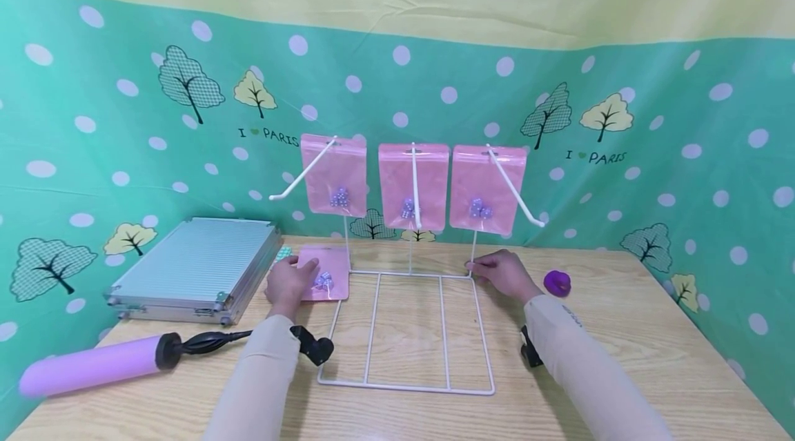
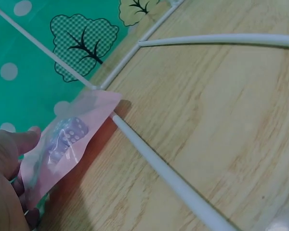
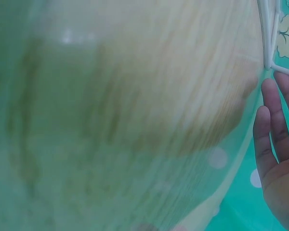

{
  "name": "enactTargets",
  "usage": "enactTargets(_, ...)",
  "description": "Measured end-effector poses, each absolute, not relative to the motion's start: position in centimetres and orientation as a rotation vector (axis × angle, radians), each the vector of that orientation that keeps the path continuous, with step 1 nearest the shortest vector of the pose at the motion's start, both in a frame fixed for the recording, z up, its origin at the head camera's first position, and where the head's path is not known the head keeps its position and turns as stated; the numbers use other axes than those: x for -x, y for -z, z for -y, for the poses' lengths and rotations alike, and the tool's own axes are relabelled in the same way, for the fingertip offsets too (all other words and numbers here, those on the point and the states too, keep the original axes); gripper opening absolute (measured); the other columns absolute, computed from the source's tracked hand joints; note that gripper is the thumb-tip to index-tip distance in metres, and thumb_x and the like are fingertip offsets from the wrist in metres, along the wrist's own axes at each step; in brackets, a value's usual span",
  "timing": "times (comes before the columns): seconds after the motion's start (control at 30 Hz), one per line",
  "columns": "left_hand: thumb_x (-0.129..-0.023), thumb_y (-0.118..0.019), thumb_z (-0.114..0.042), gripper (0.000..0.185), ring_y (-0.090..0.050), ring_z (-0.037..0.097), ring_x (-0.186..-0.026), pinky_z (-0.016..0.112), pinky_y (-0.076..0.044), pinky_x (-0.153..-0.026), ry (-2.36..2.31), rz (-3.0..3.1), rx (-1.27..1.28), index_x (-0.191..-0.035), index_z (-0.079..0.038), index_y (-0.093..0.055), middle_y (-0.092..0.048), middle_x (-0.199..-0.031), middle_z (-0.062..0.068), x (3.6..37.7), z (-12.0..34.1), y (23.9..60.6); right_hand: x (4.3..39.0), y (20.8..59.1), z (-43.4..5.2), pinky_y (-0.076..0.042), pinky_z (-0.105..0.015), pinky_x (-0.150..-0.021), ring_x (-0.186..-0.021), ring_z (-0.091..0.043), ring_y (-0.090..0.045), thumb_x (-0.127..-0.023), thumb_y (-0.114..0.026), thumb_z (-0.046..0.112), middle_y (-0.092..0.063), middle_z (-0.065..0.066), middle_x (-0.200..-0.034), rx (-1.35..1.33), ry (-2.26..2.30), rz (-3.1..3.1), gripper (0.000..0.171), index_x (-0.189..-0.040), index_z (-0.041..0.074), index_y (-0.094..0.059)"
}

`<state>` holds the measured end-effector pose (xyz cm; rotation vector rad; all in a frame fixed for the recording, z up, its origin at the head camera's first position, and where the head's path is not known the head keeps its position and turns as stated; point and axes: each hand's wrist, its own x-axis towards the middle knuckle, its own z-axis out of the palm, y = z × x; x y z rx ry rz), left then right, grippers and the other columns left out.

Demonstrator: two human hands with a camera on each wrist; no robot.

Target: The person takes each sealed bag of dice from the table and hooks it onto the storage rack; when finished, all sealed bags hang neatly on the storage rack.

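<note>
At the left rear corner of a white wire display rack (image 1: 406, 389), my left hand (image 1: 289, 283) pinches a pink zip bag (image 1: 332, 263) between thumb and fingers. Purple dice (image 2: 67, 137) show through the bag's clear front. Three similar pink bags, a left bag (image 1: 319, 179), a middle bag (image 1: 397, 182) and a right bag (image 1: 468, 182), hang on the rack's prongs. My right hand (image 1: 506, 274) grips the foot of the rack's right upright with its fingertips; the other fingers (image 3: 274, 118) extend loosely beside the wire. Its thumb is hidden in the right wrist view.
A silver ribbed case (image 1: 199, 265) lies on the table at the left. In front of it is a purple hand pump (image 1: 99, 364) with a black nozzle. A small purple object (image 1: 557, 283) sits right of my right hand. Patterned green cloth (image 1: 397, 75) hangs behind.
</note>
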<state>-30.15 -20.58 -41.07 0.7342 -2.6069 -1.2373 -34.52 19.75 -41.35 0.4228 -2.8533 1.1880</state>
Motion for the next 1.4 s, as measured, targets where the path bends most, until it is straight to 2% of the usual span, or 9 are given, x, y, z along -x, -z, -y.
enactTargets(0.37, -0.097, -0.066, -0.020, 0.054, -0.053, 0.046, -0.121, 0.054, -0.043, -0.106, 1.432, 2.508, -0.650, -0.140, 0.008, -0.049, -0.055, -0.132, 0.033, 30.3, 21.0, 41.0, 34.7, 41.4, -19.9, -0.053, -0.050, -0.094, -0.076, -0.018, -0.072, -0.099, -0.068, 0.026, -0.077, -0.010, -0.093, -0.418, -1.155, 2.869, 0.029, -0.111, 0.001, -0.076)
enactTargets(0.63, -0.096, -0.065, -0.011, 0.051, -0.049, 0.043, -0.120, 0.052, -0.043, -0.107, 1.547, 2.510, -0.615, -0.138, 0.012, -0.046, -0.051, -0.132, 0.033, 30.2, 21.0, 40.3, 34.4, 41.2, -19.8, -0.054, -0.051, -0.093, -0.076, -0.019, -0.072, -0.100, -0.068, 0.025, -0.077, -0.012, -0.094, -0.415, -1.162, 2.863, 0.028, -0.111, 0.000, -0.076)
enactTargets(0.83, -0.099, -0.058, -0.014, 0.056, -0.048, 0.044, -0.123, 0.052, -0.041, -0.110, 1.666, 2.489, -0.600, -0.144, 0.012, -0.039, -0.047, -0.135, 0.034, 29.8, 20.6, 39.6, 34.3, 41.1, -19.7, -0.056, -0.047, -0.089, -0.077, -0.019, -0.072, -0.100, -0.068, 0.023, -0.077, -0.013, -0.098, -0.410, -1.183, 2.862, 0.027, -0.111, 0.000, -0.076)
enactTargets(1.07, -0.104, -0.055, -0.016, 0.054, -0.057, 0.040, -0.119, 0.045, -0.050, -0.101, 1.737, 2.472, -0.577, -0.149, 0.009, -0.039, -0.053, -0.134, 0.032, 30.0, 20.7, 39.8, 34.2, 41.0, -19.5, -0.056, -0.046, -0.089, -0.076, -0.018, -0.072, -0.100, -0.068, 0.023, -0.077, -0.013, -0.099, -0.404, -1.178, 2.866, 0.027, -0.111, 0.000, -0.076)
enactTargets(1.17, -0.103, -0.055, -0.014, 0.052, -0.060, 0.038, -0.114, 0.044, -0.052, -0.099, 1.741, 2.463, -0.569, -0.147, 0.008, -0.042, -0.055, -0.132, 0.031, 29.9, 20.7, 39.7, 34.1, 40.9, -19.5, -0.058, -0.044, -0.086, -0.076, -0.019, -0.072, -0.100, -0.067, 0.023, -0.077, -0.014, -0.100, -0.417, -1.183, 2.862, 0.027, -0.111, 0.000, -0.076)
enactTargets(1.3, -0.101, -0.055, -0.012, 0.050, -0.059, 0.039, -0.114, 0.046, -0.050, -0.101, 1.746, 2.445, -0.544, -0.145, 0.010, -0.043, -0.056, -0.130, 0.032, 29.6, 20.7, 39.4, 34.1, 40.9, -19.6, -0.058, -0.036, -0.074, -0.078, -0.020, -0.072, -0.100, -0.067, 0.023, -0.077, -0.014, -0.100, -0.400, -1.215, 2.864, 0.028, -0.111, -0.001, -0.075)
enactTargets(1.4, -0.102, -0.055, -0.015, 0.050, -0.059, 0.040, -0.116, 0.048, -0.048, -0.103, 1.724, 2.445, -0.516, -0.144, 0.011, -0.044, -0.057, -0.129, 0.032, 29.3, 20.6, 39.1, 34.1, 41.0, -19.6, -0.056, -0.032, -0.070, -0.079, -0.020, -0.072, -0.100, -0.067, 0.024, -0.076, -0.014, -0.101, -0.391, -1.232, 2.867, 0.028, -0.112, -0.001, -0.075)
